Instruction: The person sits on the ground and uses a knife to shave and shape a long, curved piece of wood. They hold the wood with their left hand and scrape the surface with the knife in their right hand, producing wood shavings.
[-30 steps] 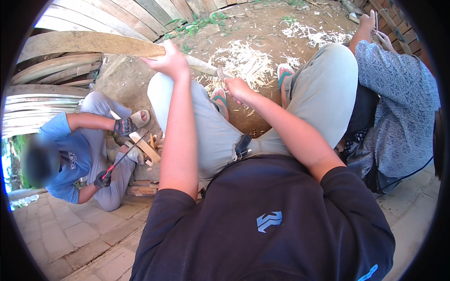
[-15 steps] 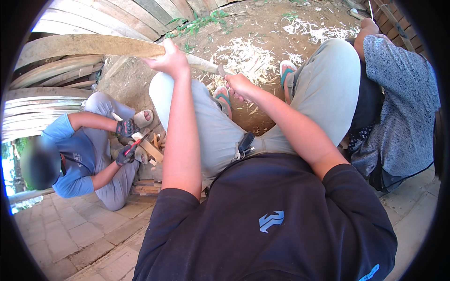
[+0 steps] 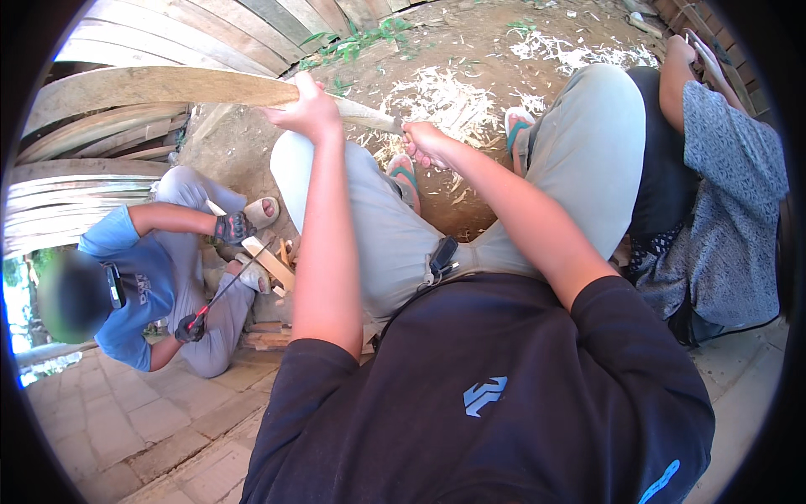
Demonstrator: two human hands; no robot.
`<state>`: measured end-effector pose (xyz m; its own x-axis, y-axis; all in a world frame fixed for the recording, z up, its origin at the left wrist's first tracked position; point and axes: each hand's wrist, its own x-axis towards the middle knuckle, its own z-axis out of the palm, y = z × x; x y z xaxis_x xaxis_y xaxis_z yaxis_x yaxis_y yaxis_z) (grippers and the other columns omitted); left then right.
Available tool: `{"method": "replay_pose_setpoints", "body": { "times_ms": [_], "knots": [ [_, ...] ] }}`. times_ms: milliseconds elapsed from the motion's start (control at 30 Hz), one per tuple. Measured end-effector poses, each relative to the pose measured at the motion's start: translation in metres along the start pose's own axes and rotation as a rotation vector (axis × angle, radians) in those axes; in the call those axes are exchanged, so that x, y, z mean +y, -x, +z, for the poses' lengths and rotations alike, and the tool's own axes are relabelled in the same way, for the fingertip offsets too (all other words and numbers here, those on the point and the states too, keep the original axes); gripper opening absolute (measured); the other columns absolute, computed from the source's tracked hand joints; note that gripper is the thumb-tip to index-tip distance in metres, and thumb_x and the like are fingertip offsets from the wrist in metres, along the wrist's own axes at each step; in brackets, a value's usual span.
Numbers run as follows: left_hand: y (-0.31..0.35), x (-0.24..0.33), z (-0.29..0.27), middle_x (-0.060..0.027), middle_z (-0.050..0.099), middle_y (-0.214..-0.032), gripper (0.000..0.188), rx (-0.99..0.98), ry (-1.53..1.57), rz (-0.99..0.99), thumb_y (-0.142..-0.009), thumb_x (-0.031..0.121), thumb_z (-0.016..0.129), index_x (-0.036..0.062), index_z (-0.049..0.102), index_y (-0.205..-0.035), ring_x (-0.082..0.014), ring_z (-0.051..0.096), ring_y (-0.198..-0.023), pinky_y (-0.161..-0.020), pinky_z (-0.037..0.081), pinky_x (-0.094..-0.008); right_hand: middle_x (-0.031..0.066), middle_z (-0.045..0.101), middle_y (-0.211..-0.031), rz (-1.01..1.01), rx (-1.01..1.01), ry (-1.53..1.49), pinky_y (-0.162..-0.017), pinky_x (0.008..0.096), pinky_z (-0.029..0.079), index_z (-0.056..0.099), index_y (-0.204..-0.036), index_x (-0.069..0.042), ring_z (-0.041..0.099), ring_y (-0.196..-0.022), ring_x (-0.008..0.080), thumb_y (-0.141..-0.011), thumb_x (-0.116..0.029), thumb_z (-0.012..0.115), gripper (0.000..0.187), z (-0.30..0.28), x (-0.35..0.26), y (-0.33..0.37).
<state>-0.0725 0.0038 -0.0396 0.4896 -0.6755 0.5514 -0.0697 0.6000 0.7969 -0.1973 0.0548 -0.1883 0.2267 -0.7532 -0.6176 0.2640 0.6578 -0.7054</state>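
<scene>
A long, pale wooden board (image 3: pixel 168 86) runs from the far left across my left knee and narrows toward my right hand. My left hand (image 3: pixel 311 113) is closed around it near its narrowing part. Beyond that grip, the slim end points at my right hand (image 3: pixel 430 144), which is closed on a knife. Only a small grey bit of the knife's blade (image 3: pixel 395 127) shows, against the tip of the board; my fingers hide the handle. Curled white wood shavings (image 3: pixel 441 97) lie on the dirt beyond both hands.
At left, a seated person in gloves (image 3: pixel 233 228) holds a red-handled long thin tool (image 3: pixel 220 296) across a wood block (image 3: pixel 270 264). Stacked boards (image 3: pixel 101 134) stand behind. Close on my right sits another person in a grey patterned shirt (image 3: pixel 726 193), holding a pale strip (image 3: pixel 707 60).
My right hand with the knife has shifted slightly up and left along the board's tip. The left co-worker's tool hand has drawn back; the right co-worker's arm has moved.
</scene>
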Motion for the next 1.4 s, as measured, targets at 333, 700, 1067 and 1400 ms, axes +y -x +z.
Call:
{"method": "replay_pose_setpoints", "body": {
  "times_ms": [333,700,1067,1400],
  "knots": [
    [0.0,-0.011,0.003,-0.0137,0.061,-0.08,0.039,0.09,-0.008,0.16,-0.078,-0.003,0.058,-0.0091,0.045,-0.114,-0.0164,0.055,-0.05,-0.049,0.048,-0.0297,0.0022,0.048,-0.061,-0.081,0.044,0.059,-0.036,0.0304,0.029,0.049,-0.082,-0.01,0.034,-0.039,0.011,-0.103,-0.031,0.037,0.032,0.012,0.013,0.031],
    [0.003,-0.004,-0.002,-0.012,0.058,-0.077,0.027,0.079,0.016,0.057,-0.078,-0.001,0.059,-0.0058,0.046,-0.102,-0.0164,0.056,-0.051,-0.048,0.048,-0.0306,0.001,0.046,-0.06,0.004,0.044,-0.017,-0.036,0.0296,0.028,0.047,-0.081,-0.01,0.033,-0.04,0.0106,-0.103,-0.032,0.037,0.033,0.015,0.002,0.023],
    [0.0,0.002,0.003,-0.0127,0.058,-0.08,0.027,0.068,0.024,0.087,-0.078,-0.003,0.058,-0.0067,0.046,-0.103,-0.0171,0.056,-0.051,-0.049,0.048,-0.0304,0.0045,0.046,-0.057,-0.049,0.095,0.005,-0.035,0.034,0.03,0.048,-0.078,-0.008,0.033,-0.035,0.0147,-0.101,-0.026,0.039,0.031,0.02,-0.002,0.033],
    [0.001,0.008,0.001,-0.0117,0.057,-0.07,0.025,0.034,-0.017,0.075,-0.078,-0.002,0.057,-0.006,0.047,-0.1,-0.0174,0.056,-0.051,-0.051,0.048,-0.0313,0.0034,0.044,-0.056,-0.014,0.073,-0.045,-0.035,0.0321,0.027,0.047,-0.076,-0.009,0.032,-0.036,0.0133,-0.102,-0.029,0.039,0.034,0.023,-0.003,0.038]
  ]
}}
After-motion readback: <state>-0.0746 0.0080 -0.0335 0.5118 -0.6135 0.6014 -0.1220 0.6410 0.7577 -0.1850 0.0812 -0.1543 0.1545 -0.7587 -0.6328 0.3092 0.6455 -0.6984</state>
